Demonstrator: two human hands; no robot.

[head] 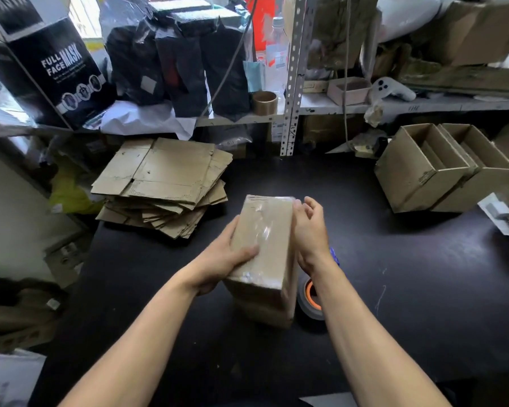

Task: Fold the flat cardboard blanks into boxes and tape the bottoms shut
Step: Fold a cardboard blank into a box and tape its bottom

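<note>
A folded cardboard box stands in the middle of the black table, its upward face covered by a strip of clear shiny tape. My left hand grips the box's left side, thumb lying on the taped face. My right hand lies against the box's right side with the fingers loosely bent. A tape roll with an orange core lies on the table just right of the box, partly hidden by my right forearm. A stack of flat cardboard blanks lies at the table's far left.
Two folded open boxes rest on their sides at the far right. A metal shelf behind the table holds black bags, a brown tape roll, a white controller and cartons. A black mask carton stands at the back left.
</note>
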